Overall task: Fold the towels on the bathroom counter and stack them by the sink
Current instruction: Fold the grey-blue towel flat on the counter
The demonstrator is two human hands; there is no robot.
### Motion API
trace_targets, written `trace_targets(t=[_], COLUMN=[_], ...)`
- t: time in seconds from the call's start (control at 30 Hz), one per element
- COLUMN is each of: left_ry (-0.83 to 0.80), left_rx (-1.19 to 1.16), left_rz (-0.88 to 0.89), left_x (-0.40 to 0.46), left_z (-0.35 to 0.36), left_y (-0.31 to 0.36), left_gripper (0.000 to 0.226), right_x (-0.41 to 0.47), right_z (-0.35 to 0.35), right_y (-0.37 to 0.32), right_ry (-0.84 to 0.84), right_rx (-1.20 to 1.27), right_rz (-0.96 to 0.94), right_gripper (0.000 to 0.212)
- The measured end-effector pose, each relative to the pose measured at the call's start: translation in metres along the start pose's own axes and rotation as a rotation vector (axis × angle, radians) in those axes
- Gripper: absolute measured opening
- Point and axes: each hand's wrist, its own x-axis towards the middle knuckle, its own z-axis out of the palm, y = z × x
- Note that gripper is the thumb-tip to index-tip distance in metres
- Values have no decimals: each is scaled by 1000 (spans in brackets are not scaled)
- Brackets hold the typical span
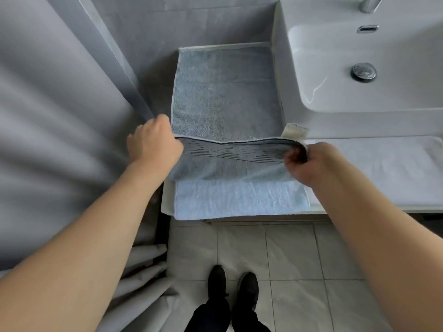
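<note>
A grey-blue towel point(225, 92) lies spread on the counter left of the white sink point(359, 68). Its near end, with a dark striped band, is lifted and turned over. My left hand point(153, 142) grips the band's left corner and my right hand point(309, 164) pinches its right corner. Beneath it a light blue towel point(239, 200) reaches the counter's front edge. A white towel point(383, 161) lies flat in front of the sink, to the right. A cream towel corner point(294, 130) pokes out near my right hand.
A grey shower curtain point(60, 116) hangs along the left and bunches on the tiled floor point(299, 259). The sink's drain plug point(363, 71) and tap point(370, 3) are at the upper right. My dark shoes point(232, 286) stand below the counter edge.
</note>
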Motion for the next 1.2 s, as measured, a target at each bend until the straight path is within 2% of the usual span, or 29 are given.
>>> trace_targets(t=[0.1,0.13,0.2,0.33,0.37,0.43,0.5,0.67,0.77,0.87,0.9,1.03,1.13,1.2], left_ry=[47,59,58,50,64,107,148,167,155,131,106,8,80,117], left_rx=[-193,-250,-404,-804,-810,-648,-512,-574,-599,-613,-594,-531,-487,-447], left_rz=[-62,-78,-152,-297,-307,-297,-286,-195,-185,-162,-147,-153,-153,-119], left_x=[38,51,78,129,141,160,177,239,288,343,359,402,411,414], left_z=[3,5,14,41,48,63,75,87,89,102,110,150,170,175], left_y=[-2,-6,-12,-16,-15,-15,-14,-4,13,31,37,45,41,40], left_gripper=[11,8,10,12,16,22,18,14,14,14,17,24,12,12], right_x=[12,19,38,77,87,105,121,155,183,220,233,282,315,327], right_z=[29,41,65,105,114,134,158,228,264,294,302,321,319,320], right_y=[1,0,-1,-3,-6,-12,-20,-43,-63,-85,-93,-108,-103,-100], right_ry=[-123,-150,-119,234,291,354,399,488,431,333,320,363,453,541], right_rx=[163,122,-167,-990,-1148,-1303,-1332,-1235,-1176,-1148,-1159,-1330,-1568,-1628], right_rz=[-124,-172,-321,-667,-764,-902,-969,-1133,-1215,-1239,-1255,-1284,-1309,-1359], right_gripper=[25,23,19,14,17,28,32,33,33,13,13,27,30,31])
